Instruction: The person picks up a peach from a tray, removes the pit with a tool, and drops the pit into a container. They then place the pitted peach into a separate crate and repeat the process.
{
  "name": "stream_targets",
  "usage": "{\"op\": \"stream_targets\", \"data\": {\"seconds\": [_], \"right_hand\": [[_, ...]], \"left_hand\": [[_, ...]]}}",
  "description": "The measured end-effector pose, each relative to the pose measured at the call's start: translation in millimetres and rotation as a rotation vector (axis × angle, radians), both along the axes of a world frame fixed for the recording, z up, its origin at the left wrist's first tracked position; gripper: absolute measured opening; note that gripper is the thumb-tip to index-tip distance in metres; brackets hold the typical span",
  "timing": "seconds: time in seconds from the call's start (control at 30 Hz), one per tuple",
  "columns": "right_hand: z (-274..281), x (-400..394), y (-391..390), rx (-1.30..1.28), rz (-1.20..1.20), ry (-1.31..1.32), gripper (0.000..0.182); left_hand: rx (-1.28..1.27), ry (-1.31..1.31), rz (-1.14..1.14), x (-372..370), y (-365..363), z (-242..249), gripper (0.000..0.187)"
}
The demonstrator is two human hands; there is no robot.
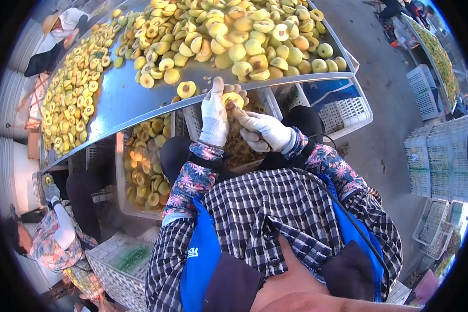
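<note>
From where I stand, the person in the checked shirt has one fruit in hand, held just off the near edge of the metal table. The gloved left hand grips it between thumb and fingers, yellow flesh showing, and the gloved right hand is closed round a small tool, its tip at the middle of the fruit. So this piece looks opened but, I'd judge, not finished; whether its stone is out, I can't tell

At 12 o'clock from the hands lies a big heap of yellow-green fruit, many pieces already halved, some seemingly whole. I'd reckon plenty is left there. One lone half sits near the edge at 10 o'clock. Round at 9 o'clock is another spread of halves, by the look of it in front of the co-workers' places. A crate at 8 o'clock, below the table, holds a good load of halves, which may be finished work. Straight below the hands, at 6 o'clock, brownish bits lie in a container, possibly stones or scraps
</note>
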State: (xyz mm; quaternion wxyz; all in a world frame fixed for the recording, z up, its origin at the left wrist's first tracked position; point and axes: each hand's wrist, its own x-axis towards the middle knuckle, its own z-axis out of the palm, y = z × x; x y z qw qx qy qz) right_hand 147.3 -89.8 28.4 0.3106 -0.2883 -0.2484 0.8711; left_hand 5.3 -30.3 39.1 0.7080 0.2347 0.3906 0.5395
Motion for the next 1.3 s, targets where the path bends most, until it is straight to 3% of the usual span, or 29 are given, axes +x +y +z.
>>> {"op": "stream_targets", "data": {"seconds": [0.07, 0.1, 0.17, 0.27, 0.33, 0.4, 0.5, 0.73, 0.8, 0.83, 0.93, 1.0, 1.07, 1.1, 1.17, 1.2, 1.27, 1.3], "right_hand": [[-2, 0, -1, 0.028, -0.006, -0.056, 0.027], [-3, 0, -2, 0.024, -0.004, -0.056, 0.027], [-3, -1, -5, 0.287, 0.004, -0.292, 0.032], [7, 1, -4, 0.111, 0.041, -0.219, 0.036], [8, 1, -5, -0.008, 0.038, -0.140, 0.035], [0, 3, -5, -0.110, 0.051, 0.083, 0.036], [-5, 3, -7, -0.077, 0.032, 0.115, 0.035], [0, 10, -18, -0.046, 0.075, 0.188, 0.035], [1, 18, -21, 0.030, 0.016, 0.203, 0.034], [-6, 21, -16, 0.071, -0.021, 0.231, 0.033], [-11, 35, -16, 0.359, 0.065, -0.407, 0.035], [-7, 45, -19, 0.607, 0.224, -0.710, 0.035], [-15, 47, -30, 0.820, 0.281, -1.061, 0.032], [-29, 49, -37, 0.985, 0.149, -0.961, 0.032], [-27, 46, -38, 0.976, 0.187, -0.984, 0.032], [-25, 44, -38, 0.963, 0.227, -1.014, 0.033], [-32, 39, -33, 0.984, 0.231, -1.017, 0.034], [-35, 37, -31, 1.036, 0.231, -1.046, 0.035]], "left_hand": [[0.009, 0.014, 0.005, -3, 2, 4, 0.042], [0.019, 0.108, -0.126, -9, 4, 4, 0.042], [0.037, 0.240, -0.274, -13, 4, 1, 0.040], [0.001, 0.205, -0.334, -17, 6, 1, 0.040], [-0.002, 0.147, -0.322, -14, 4, -1, 0.041], [0.002, 0.023, -0.160, -7, 0, 1, 0.042], [-0.070, -0.018, -0.038, 0, -4, 3, 0.042], [-0.195, -0.221, -0.167, -9, 2, -17, 0.037], [-0.196, -0.297, 0.042, -20, 8, -34, 0.034], [-0.130, -0.295, 0.026, -31, 4, -24, 0.031], [0.043, 0.011, 0.176, -77, 2, -20, 0.034], [0.366, 0.642, 0.254, -129, -12, 9, 0.034], [0.069, 0.955, 0.347, -190, -1, 3, 0.033], [0.070, 1.349, 0.229, -211, 0, 8, 0.034], [0.036, 2.143, 0.073, -211, -5, 24, 0.044], [0.037, 2.146, 0.077, -209, 3, 19, 0.044], [0.302, 1.854, 0.022, -207, 37, -6, 0.051], [0.353, 1.885, -0.025, -194, 51, -15, 0.052]]}}
